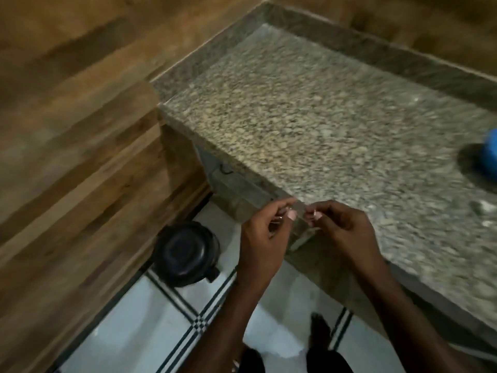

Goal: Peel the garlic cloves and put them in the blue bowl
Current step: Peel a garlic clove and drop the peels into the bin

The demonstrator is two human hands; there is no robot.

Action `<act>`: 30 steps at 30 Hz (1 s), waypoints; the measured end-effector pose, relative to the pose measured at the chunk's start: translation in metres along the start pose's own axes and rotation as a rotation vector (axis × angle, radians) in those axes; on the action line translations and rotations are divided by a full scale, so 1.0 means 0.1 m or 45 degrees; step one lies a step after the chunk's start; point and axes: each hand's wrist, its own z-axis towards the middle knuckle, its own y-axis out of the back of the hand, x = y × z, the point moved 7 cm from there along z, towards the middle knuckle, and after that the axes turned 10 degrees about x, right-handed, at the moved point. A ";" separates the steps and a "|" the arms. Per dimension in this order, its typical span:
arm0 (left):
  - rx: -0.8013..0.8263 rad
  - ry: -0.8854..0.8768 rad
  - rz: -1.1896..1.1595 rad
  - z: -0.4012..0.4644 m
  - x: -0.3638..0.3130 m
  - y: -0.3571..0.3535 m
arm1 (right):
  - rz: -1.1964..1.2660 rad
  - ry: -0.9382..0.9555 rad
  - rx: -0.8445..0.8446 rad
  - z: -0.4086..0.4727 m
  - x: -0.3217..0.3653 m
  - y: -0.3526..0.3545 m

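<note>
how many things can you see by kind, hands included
hands: 2, left hand and right hand
blue bowl: 1, cut off at the frame edge
black pot on the floor: 1
countertop: 1
total: 5

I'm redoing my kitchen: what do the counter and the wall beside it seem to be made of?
The counter looks like polished granite: speckled tan and grey grains with a slight sheen. The wall looks like wood or wood-look panelling: brown planks with streaky grain; blur leaves that open.

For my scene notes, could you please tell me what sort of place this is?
Probably a home kitchen: a speckled granite countertop against wood-panelled walls, a black lidded pot on the white tiled floor, and a blue bowl at the counter's right edge.
</note>
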 end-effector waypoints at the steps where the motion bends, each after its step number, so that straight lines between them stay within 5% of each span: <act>1: 0.060 -0.035 0.000 0.03 -0.15 -0.29 | 0.016 -0.001 -0.058 -0.09 -0.06 0.29; 15: 0.604 -0.114 0.388 0.39 -0.34 -4.01 | 0.120 -0.307 -0.647 -1.15 -1.89 3.60; 22: 0.811 -0.252 0.829 0.59 -0.25 -4.81 | 0.063 -0.469 -0.745 -1.09 -2.31 4.12; 30: 0.841 -0.518 1.145 0.55 -0.16 -4.98 | -0.654 -0.472 -0.623 -0.65 -2.42 4.53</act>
